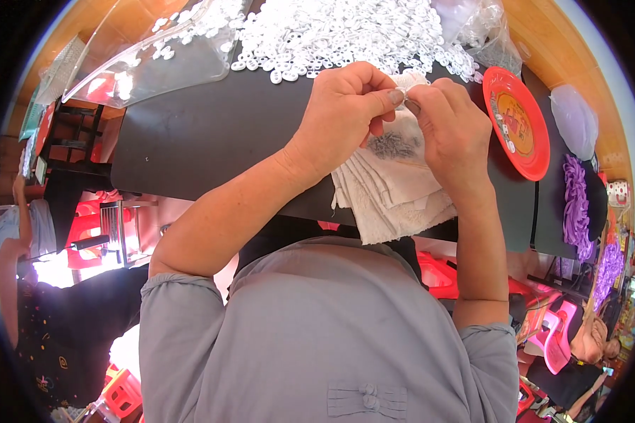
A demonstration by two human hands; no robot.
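My left hand (346, 106) and my right hand (453, 125) meet above the table, thumbs and fingertips pinched close together. Whatever lies between the fingertips is too small and too covered to make out; a bit of white shows there. Below them a folded off-white cloth (395, 208) hangs over the table's near edge. On it lies a heap of small, dark grey, thin pieces (394, 145), partly hidden by my hands. Just beyond my fingers spreads a large pile of small white oval pieces with holes (339, 35).
A red plate (538, 144) with a few white pieces stands right of my right hand. A clear plastic tray (190, 79) holds more white pieces at the far left. Clear plastic bags (483, 35) and purple strips (576, 204) lie rightward. Other people (77, 331) are at both sides.
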